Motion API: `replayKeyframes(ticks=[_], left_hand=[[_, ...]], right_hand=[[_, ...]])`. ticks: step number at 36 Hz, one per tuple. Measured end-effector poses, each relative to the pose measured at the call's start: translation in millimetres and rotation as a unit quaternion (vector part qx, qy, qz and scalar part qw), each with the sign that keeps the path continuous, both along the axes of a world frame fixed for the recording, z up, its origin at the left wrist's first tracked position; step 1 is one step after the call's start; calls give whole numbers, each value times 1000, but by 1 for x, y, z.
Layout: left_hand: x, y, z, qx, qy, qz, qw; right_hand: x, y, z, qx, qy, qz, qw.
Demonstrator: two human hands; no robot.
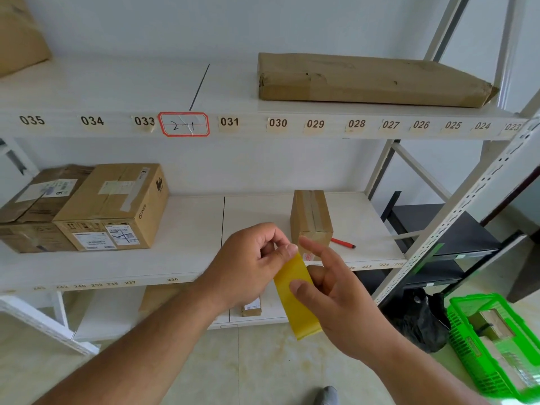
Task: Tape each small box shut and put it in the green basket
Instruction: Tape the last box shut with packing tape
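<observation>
A strip of yellow tape (295, 283) stretches between my hands in front of the middle shelf. My left hand (251, 266) pinches its upper end between thumb and fingers. My right hand (336, 296) holds the strip lower down, thumb pressed on its face and index finger straight. Just behind my hands a small cardboard box (311, 219) stands on the middle shelf with tape along its top seam. The green basket (479, 349) sits on the floor at the lower right and holds a few small boxes.
A red pen (342, 242) lies on the shelf (193, 229) right of the small box. Larger cartons (87, 206) fill the shelf's left end. A flat brown parcel (371, 78) lies on the upper shelf. A black bag (420, 320) sits beside the basket. Another small box (251, 308) rests on the bottom shelf.
</observation>
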State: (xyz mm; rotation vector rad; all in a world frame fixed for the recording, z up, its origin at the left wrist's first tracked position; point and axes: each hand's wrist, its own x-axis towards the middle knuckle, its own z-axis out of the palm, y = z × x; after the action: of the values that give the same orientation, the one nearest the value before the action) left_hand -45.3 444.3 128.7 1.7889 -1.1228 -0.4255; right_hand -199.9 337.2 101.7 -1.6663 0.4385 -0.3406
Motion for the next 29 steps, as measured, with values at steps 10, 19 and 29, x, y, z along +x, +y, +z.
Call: replayKeyframes(ticks=[10,19,29], left_hand=[[9,4,-25,56,-17,73,996],[-17,0,-44,106,401,131,900],[-9,-21,-100,39,344,299,890]], right_hand=[[-5,-2,-23,20,-24,29,999],[20,-2,-37,-27,40,54,997],[61,-1,-82,58,136,-41,988]])
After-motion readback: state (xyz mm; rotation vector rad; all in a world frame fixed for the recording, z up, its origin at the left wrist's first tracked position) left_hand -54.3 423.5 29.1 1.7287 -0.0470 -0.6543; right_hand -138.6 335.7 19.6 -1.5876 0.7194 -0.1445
